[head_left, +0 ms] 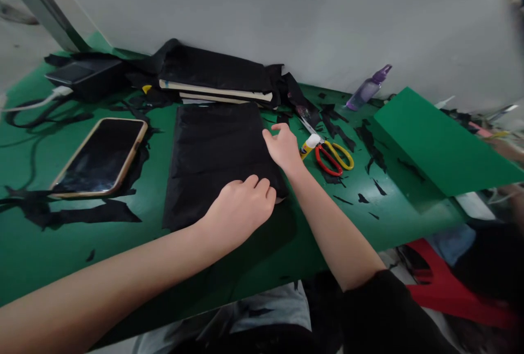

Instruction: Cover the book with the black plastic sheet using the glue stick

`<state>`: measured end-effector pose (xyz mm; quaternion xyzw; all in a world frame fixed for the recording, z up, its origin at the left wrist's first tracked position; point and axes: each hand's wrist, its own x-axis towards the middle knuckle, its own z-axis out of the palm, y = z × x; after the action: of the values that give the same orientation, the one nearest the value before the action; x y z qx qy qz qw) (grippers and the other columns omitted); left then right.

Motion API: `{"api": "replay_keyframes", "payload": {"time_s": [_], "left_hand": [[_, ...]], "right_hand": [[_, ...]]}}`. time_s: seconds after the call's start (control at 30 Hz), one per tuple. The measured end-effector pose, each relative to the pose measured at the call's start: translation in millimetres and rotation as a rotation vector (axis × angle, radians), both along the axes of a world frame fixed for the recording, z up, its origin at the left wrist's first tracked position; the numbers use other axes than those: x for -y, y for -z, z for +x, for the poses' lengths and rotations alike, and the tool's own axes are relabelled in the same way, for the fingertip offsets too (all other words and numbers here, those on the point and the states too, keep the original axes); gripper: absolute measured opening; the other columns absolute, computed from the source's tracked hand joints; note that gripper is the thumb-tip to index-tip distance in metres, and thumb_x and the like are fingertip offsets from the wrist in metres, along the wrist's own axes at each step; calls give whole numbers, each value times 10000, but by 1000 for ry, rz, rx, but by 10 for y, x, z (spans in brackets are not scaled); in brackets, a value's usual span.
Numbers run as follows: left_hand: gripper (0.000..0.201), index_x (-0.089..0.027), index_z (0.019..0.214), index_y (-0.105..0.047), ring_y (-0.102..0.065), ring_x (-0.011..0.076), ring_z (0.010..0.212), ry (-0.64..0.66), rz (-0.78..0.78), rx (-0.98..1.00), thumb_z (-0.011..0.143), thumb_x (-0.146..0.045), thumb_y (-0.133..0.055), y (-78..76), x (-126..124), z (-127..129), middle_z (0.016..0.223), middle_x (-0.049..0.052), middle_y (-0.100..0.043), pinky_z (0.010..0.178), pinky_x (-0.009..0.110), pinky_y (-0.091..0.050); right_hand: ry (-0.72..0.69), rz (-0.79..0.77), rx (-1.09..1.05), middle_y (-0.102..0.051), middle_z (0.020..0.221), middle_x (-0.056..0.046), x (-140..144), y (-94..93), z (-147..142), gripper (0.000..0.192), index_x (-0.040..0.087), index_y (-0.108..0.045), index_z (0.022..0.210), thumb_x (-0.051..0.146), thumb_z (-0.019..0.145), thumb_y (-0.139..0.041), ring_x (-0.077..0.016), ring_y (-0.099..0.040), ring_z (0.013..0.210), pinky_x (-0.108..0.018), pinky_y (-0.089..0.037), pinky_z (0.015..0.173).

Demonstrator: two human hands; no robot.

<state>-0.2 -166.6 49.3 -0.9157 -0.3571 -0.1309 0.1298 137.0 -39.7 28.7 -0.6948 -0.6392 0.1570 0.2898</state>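
A flat black fabric-covered panel (213, 152) lies on the green table (49, 256). My left hand (241, 207) rests knuckles-up on its near right corner, fingers curled down onto the cloth. My right hand (282, 147) presses on the panel's right edge with fingers bent over it. Both hands touch the fabric; whether either pinches it is hidden.
A phone (100, 155) lies screen-up at left. Red-and-yellow scissors (331, 155) and a glue stick (309, 145) lie just right of my right hand. Black-wrapped boards (216, 78) are stacked at the back. A purple spray bottle (368, 88), a green sheet (438, 144) and black scraps lie at right.
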Motion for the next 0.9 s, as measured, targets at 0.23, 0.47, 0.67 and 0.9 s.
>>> {"api": "replay_keyframes", "payload": {"time_s": [0.23,0.47,0.67,0.9], "left_hand": [[203,-153,724,-547,-541,193,626,32,-1,16,851,-65,-417,15,8,-20,675,48,-553,435,271,-311],[203,-148,735,-534,-540,185,613,49,24,35,886,-110,-404,53,-14,-36,673,47,-552,454,259,-306],[169,-154,715,-521,-536,189,606,47,5,49,865,-112,-454,75,-51,-53,659,42,-543,442,268,-287],[137,-162,711,-494,-523,181,595,50,41,61,845,-130,-489,121,-73,-72,651,24,-524,445,274,-276]], "right_hand": [[-111,-132,-235,-631,652,-5,519,-32,305,177,202,-540,774,376,802,-531,-163,-641,675,-316,-513,675],[-219,-325,-523,-678,993,-62,1049,-190,538,110,209,-592,865,228,760,-567,-160,-670,809,-338,-563,762],[-247,-238,-439,-648,1064,-62,1303,-165,602,261,240,-583,951,260,705,-669,-160,-649,823,-311,-543,745],[-141,-180,-151,-524,587,31,1377,-38,441,195,203,-581,790,390,749,-619,-118,-463,515,-259,-378,510]]}}
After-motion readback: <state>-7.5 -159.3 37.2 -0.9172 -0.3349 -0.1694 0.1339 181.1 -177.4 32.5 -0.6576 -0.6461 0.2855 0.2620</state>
